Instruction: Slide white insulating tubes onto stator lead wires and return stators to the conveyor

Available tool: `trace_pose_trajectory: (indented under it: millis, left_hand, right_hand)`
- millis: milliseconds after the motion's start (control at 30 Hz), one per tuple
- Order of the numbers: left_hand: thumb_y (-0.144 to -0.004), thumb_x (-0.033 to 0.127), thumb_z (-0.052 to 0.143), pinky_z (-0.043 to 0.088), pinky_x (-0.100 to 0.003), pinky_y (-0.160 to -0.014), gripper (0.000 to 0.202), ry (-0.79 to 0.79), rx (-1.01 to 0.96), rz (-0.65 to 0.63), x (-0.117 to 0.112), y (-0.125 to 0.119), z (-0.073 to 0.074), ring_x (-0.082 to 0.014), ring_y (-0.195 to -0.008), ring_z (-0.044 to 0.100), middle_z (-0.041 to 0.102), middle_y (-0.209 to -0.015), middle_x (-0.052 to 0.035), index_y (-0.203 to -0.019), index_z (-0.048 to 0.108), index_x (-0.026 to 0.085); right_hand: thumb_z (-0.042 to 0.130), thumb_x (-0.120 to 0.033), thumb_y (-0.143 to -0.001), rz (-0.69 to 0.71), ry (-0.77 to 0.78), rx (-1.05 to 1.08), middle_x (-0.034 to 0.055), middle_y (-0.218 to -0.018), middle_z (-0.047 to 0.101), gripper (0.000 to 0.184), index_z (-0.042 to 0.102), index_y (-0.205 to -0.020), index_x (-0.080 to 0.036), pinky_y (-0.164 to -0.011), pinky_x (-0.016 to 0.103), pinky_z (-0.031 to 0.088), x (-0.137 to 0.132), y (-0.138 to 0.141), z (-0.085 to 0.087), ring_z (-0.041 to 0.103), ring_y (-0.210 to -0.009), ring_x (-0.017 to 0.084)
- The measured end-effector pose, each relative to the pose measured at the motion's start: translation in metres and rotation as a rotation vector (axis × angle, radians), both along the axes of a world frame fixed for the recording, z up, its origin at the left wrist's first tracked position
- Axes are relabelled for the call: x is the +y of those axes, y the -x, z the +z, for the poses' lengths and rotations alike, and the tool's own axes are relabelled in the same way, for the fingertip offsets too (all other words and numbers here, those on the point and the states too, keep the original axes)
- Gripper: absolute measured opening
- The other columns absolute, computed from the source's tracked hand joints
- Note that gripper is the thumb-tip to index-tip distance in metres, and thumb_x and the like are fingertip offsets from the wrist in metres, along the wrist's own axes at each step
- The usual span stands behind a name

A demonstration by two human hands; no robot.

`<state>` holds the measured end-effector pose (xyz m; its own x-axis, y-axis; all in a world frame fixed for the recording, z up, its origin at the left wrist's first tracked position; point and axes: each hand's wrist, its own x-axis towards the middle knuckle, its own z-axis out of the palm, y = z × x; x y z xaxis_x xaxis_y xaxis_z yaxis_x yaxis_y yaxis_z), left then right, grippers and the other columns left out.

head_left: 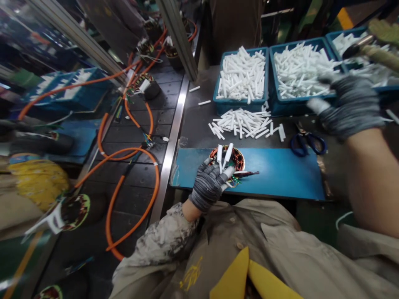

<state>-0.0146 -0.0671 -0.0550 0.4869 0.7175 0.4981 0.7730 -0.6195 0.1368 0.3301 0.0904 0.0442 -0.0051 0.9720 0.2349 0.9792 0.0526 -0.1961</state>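
Note:
A motor stator (pixel 239 158) with copper windings lies on the blue mat in front of me. My left hand (pixel 208 185), in a grey striped glove, is closed on its near left side. Two white sleeves (pixel 228 153) stand up from between thumb and fingers; the grip partly hides the leads under them. Coloured wires (pixel 233 182) and a dark red lead (pixel 247 173) come out beside the thumb. Far to the right, my right hand (pixel 350 104), gloved alike, reaches over the near edge of the middle bin (pixel 307 99) of white sleeves. Its thumb and fingers are apart, slightly blurred.
Loose white sleeves (pixel 241 123) are heaped before the left bin (pixel 240 106). Blue-handled scissors (pixel 307 143) lie by the blue mat (pixel 280 174). A hammer-like tool (pixel 358 46) and another person's glove (pixel 385 31) are upper right. Orange cables (pixel 156 178) and stators cover the conveyor (pixel 137 187).

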Motion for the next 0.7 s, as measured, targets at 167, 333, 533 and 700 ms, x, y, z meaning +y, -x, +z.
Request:
trace_pose_trajectory:
  millis: [167, 333, 533, 700]
  left_hand:
    - [-0.090, 0.033, 0.072, 0.046, -0.046, -0.112, 0.030, 0.023, -0.077, 0.001, 0.000, -0.001, 0.001, -0.0235, -0.102, 0.072, 0.078, -0.102, -0.0054, -0.120, 0.073, 0.026]
    - [-0.088, 0.035, 0.073, 0.046, -0.047, -0.112, 0.037, 0.040, -0.085, 0.049, -0.003, -0.004, 0.000, -0.0252, -0.102, 0.072, 0.078, -0.101, -0.0063, -0.123, 0.072, 0.024]
    - [-0.088, 0.041, 0.074, 0.047, -0.050, -0.111, 0.042, 0.039, -0.021, 0.103, -0.006, -0.010, 0.001, -0.0279, -0.103, 0.072, 0.078, -0.106, -0.0102, -0.125, 0.071, 0.021]
    - [-0.085, 0.045, 0.076, 0.044, -0.053, -0.111, 0.045, 0.169, 0.035, 0.092, 0.001, -0.011, 0.009, -0.0321, -0.111, 0.069, 0.076, -0.113, -0.0149, -0.123, 0.072, 0.020]
  right_hand:
    - [0.069, -0.052, -0.085, 0.006, 0.233, -0.180, 0.0300, -0.131, 0.067, 0.048, 0.078, -0.101, -0.008, -0.102, 0.060, 0.045, -0.016, 0.011, -0.064, 0.058, -0.124, 0.048]
    - [0.065, -0.064, -0.081, 0.036, 0.217, -0.068, 0.0225, -0.121, 0.070, 0.052, 0.075, -0.098, -0.017, -0.102, 0.064, 0.045, -0.005, 0.001, -0.112, 0.059, -0.121, 0.043]
    - [0.065, -0.064, -0.079, -0.003, 0.202, -0.091, 0.0244, -0.111, 0.072, 0.049, 0.071, -0.081, -0.016, -0.099, 0.068, 0.045, 0.002, 0.007, -0.120, 0.062, -0.114, 0.044]
    - [0.063, -0.048, -0.084, -0.084, 0.259, -0.089, 0.0241, -0.088, 0.073, 0.035, 0.067, -0.071, -0.016, -0.086, 0.062, 0.052, -0.005, 0.021, -0.100, 0.069, -0.092, 0.041]
